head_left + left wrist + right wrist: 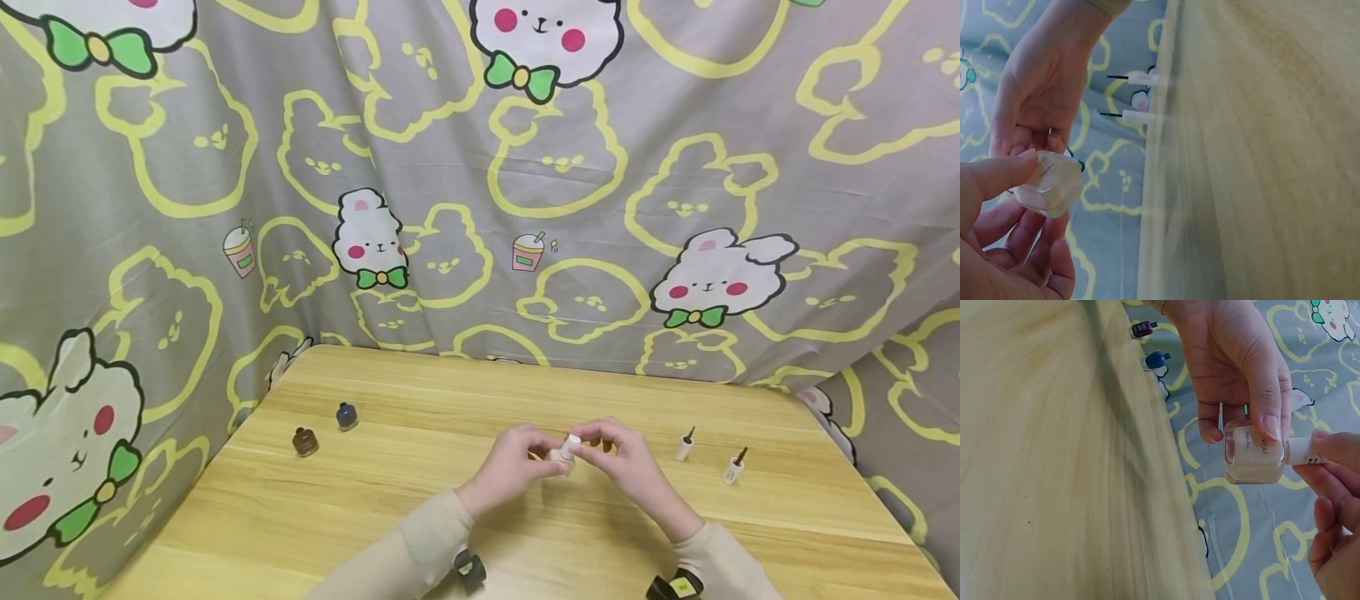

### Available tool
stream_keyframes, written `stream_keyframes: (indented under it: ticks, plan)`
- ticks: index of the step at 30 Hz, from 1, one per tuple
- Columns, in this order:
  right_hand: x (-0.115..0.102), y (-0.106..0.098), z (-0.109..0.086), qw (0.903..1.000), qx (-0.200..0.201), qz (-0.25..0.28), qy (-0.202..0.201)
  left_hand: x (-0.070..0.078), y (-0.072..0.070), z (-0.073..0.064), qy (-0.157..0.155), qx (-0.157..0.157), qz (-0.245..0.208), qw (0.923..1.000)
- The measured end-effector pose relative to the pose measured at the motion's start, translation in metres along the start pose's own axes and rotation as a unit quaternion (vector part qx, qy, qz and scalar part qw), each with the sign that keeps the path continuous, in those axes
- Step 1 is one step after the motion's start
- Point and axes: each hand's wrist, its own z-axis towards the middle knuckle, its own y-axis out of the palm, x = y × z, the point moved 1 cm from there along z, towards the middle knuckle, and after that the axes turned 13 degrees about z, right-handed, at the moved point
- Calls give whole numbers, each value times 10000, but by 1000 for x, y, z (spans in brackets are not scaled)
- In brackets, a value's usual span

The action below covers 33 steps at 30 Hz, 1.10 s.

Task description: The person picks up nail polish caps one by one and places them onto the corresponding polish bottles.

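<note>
Above the table, my left hand (517,457) grips the glass body of a pale nail polish bottle (1257,456), thumb on its printed label. My right hand (618,454) pinches the bottle's white cap (1302,451) between thumb and fingers. In the right wrist view the cap sits against the bottle neck, and the bottle lies sideways in that picture. The left wrist view shows the bottle's faceted base, with the right hand behind it; the cap is hidden there.
Two white caps with dark brushes pointing up, one cap (685,447) and another cap (733,469), stand at the right. An uncapped brown polish bottle (305,442) and an uncapped blue polish bottle (347,416) stand at the left. A patterned curtain (450,250) hangs behind the wooden table (262,517).
</note>
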Motion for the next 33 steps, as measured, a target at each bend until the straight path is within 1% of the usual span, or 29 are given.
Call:
stream_keyframes:
  ticks: [3, 6, 8, 11, 14, 19, 20, 26, 27, 28, 33]
  plan:
    - [0, 2, 0, 9997, 158, -4, 163, 1, 1, -1, -17, 63, -42, 10000]
    - [-1, 4, 0, 9987, 303, 172, 382, 2, 2, -2, 0, 159, -90, 9998]
    - [-1, 5, -1, 9968, 394, 346, 597, 2, 3, -3, 25, 236, -87, 9997]
    - [-1, 8, -2, 9923, 556, 609, 927, 3, 4, -4, 92, 377, 35, 9992]
    - [-3, 10, -3, 9877, 735, 767, 1149, 4, 6, -5, 169, 542, 236, 9981]
    - [-4, 13, -4, 9839, 949, 803, 1286, 4, 9, -6, 222, 714, 420, 9963]
    - [-8, 14, -4, 9832, 969, 805, 1319, 4, 9, -6, 211, 718, 426, 9963]
    - [-9, 15, -5, 9817, 1013, 798, 1402, 4, 8, -7, 134, 687, 412, 9967]
    - [-5, 15, -5, 9817, 1009, 782, 1416, 4, 8, -7, 123, 680, 403, 9968]
    - [-5, 15, -5, 9811, 1007, 756, 1471, 4, 8, -7, 114, 669, 405, 9969]
    - [-7, 13, -3, 9832, 868, 450, 1544, 3, 5, -5, 25, 576, 340, 9978]
